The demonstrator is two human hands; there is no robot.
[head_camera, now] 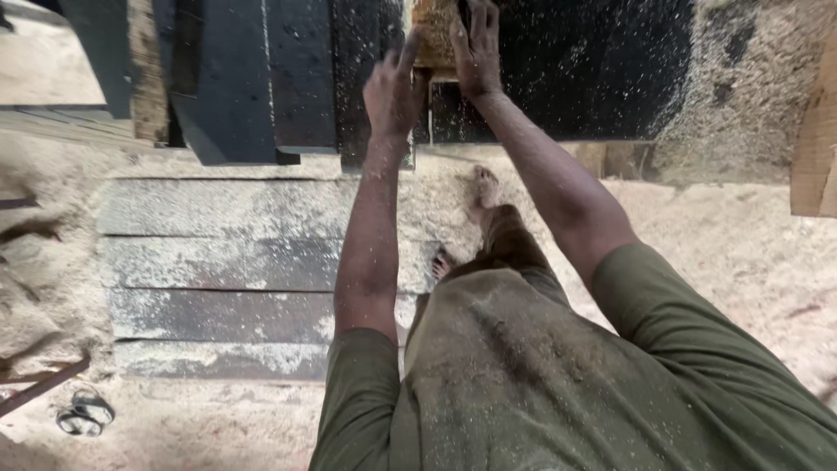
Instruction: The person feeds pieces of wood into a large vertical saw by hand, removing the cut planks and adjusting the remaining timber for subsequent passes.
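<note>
Both arms reach forward and up to a pale, rough-sawn wooden block [433, 39] that sits at the top edge of the head view, on the dark, flat table [575, 78] of what looks like a woodworking machine. The left hand [394, 87] lies against the block's left side with its fingers [408, 54] stretched nearly straight and pressed to the wood, more a flat push than a closed grasp. The right hand [475, 48] is on the block's right side, its fingers [481, 22] curled over the top and wrapped round the wood in a firm hold; how far they reach behind cannot be told, since the block runs out of the picture. Fine sawdust hangs as light specks in front of the dark machine and clings to both forearms. The table's surface is matt black and speckled with dust, its front made of angular dark panels [235, 87]. Below, grey weathered planks [227, 262] lie side by side on the floor, their grain dusted with pale powder, and soft heaps of sawdust [741, 253] spread around them. The person's olive-green shirt [680, 349] and dusty brown trousers [497, 366] are flecked with chips, and a bare foot [481, 187] rests on the sawdust. A coil of dark cord [85, 412] lies at the lower left.
</note>
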